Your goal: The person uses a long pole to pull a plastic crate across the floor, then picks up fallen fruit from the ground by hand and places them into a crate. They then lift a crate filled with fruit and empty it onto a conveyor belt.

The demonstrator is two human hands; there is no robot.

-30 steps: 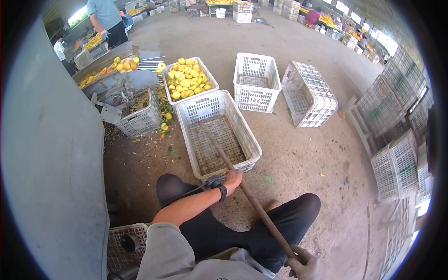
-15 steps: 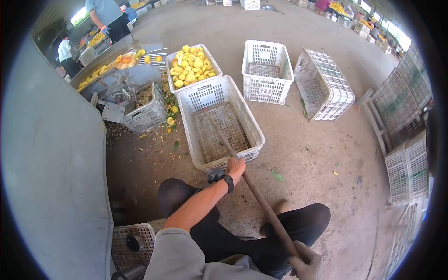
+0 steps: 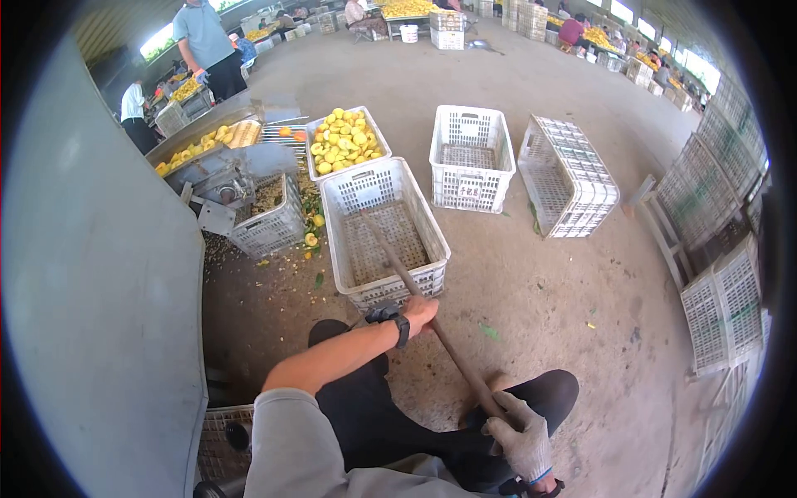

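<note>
My left hand [image 3: 421,312] is bare and closed around the middle of a long wooden pole [image 3: 458,363]. My right hand [image 3: 523,436], in a pale knitted glove, grips the pole's near end by my right knee. The pole slants away from me, and its far end reaches into a white plastic crate [image 3: 339,249] with holes in its walls. Behind that crate stands another crate [image 3: 312,166] heaped with yellow halved fruit [image 3: 344,141].
Left of the crates is a metal machine [image 3: 224,192] with fruit on its chute and a crate of scraps [image 3: 270,228] below. A grey metal panel [image 3: 100,274] rises close on my left. An upright crate [image 3: 467,187], a tipped crate [image 3: 573,178] and stacked crates [image 3: 722,303] stand to the right.
My right hand has moved up and forward with the pole's near end, and more of its glove shows. The view has tilted up slightly. Fruit on the chute has shifted.
</note>
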